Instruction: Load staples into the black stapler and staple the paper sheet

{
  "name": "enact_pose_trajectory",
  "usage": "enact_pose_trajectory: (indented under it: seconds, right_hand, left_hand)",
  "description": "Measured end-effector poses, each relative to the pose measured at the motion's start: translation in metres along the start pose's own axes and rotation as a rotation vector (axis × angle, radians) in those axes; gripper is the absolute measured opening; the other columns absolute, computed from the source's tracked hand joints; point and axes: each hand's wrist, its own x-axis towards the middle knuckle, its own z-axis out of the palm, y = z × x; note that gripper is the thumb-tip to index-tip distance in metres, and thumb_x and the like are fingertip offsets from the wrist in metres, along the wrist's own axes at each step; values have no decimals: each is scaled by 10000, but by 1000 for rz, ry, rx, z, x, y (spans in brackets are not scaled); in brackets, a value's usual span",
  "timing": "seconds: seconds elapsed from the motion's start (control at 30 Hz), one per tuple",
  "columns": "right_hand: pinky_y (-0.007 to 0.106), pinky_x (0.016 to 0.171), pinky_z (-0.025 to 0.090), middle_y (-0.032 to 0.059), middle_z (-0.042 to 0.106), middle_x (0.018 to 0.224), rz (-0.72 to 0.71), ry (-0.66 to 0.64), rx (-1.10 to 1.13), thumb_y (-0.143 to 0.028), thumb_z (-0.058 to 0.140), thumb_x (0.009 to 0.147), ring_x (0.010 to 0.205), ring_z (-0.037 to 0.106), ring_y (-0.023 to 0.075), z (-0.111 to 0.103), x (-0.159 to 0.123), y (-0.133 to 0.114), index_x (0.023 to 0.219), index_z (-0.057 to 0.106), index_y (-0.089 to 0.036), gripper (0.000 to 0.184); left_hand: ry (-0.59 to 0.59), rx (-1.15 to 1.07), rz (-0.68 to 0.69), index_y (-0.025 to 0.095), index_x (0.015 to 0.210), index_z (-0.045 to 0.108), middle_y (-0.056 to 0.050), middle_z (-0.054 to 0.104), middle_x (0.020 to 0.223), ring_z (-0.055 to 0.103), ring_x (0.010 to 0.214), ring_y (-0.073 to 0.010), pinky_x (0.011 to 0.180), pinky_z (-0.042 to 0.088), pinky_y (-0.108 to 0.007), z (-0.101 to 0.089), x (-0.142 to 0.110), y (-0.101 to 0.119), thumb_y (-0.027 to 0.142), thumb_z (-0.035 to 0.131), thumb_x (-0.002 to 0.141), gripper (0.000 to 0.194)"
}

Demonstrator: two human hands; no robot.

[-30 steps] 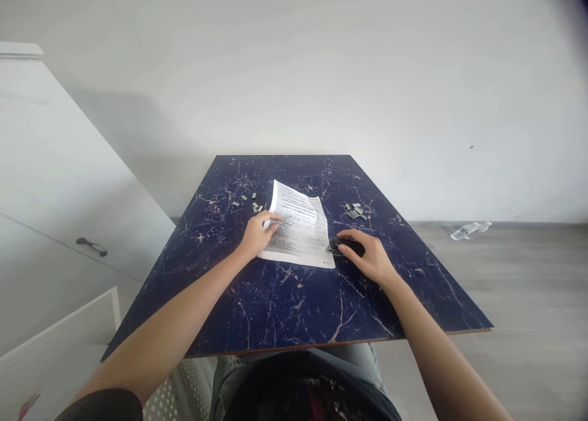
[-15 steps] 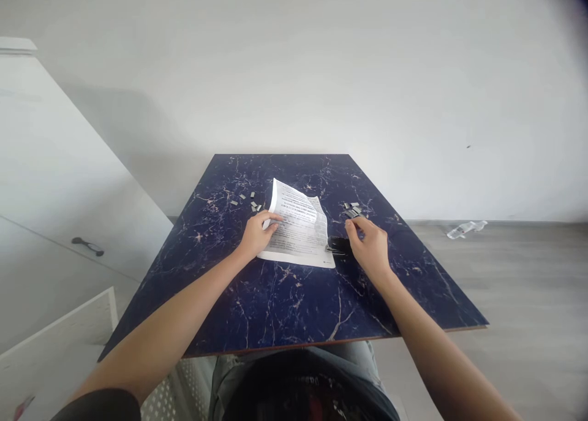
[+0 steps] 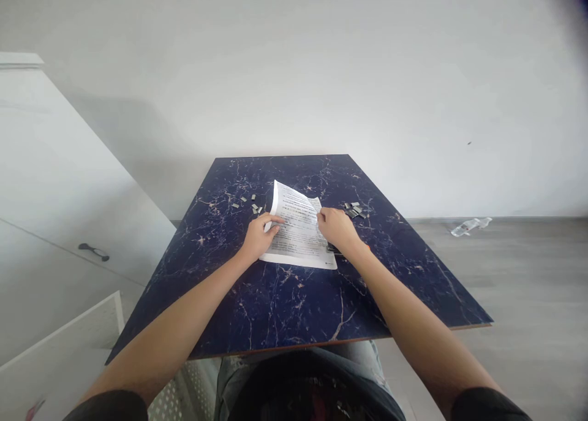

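Note:
A printed paper [image 3: 298, 240], perhaps a stack of sheets, lies at mid-table with its far left corner lifted. My left hand [image 3: 260, 234] grips its left edge between thumb and fingers. My right hand [image 3: 337, 226] is closed at the paper's right edge, knuckles up; anything inside those fingers is hidden. Partly covered by my right wrist, a black object [image 3: 332, 248] shows beside the paper, too hidden to name. Small metallic pieces [image 3: 354, 211] lie in a cluster just beyond my right hand. Several similar small pieces [image 3: 256, 208] are scattered beyond my left hand.
The dark blue marbled table [image 3: 294, 311] has its far edge towards a pale wall [image 3: 294, 72]. A white cabinet [image 3: 55, 163] with a dark handle [image 3: 94, 252] stands at left. Clear plastic packaging [image 3: 471, 226] lies on the floor at right.
My right hand has moved left from beside the black object to the paper's right edge, with its fingers curled. My left hand keeps its grip on the left edge.

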Motion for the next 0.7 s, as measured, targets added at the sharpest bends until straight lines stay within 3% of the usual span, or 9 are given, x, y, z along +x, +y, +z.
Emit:
enact_pose_trajectory:
  seconds: [0.2,0.7]
  right_hand:
    - [301,845,441,157,726,1059,-1,-61,-46,-270,398,1022,997,670,255,10,-2,-4,1043,702,-132,335]
    - [351,828,471,170,726,1022,22,-101,-52,-283,396,1004,983,685,291,13,-2,-3,1024,703,-144,337]
  left_hand:
    - [-6,2,-3,226,999,759,-42,735,1064,673,1039,-234,985,490,-397,0,-1,1,136,623,865,211]
    - [-7,0,-13,224,990,763,-36,735,1049,675,1025,-226,990,485,-393,1,-1,1,122,632,856,213]
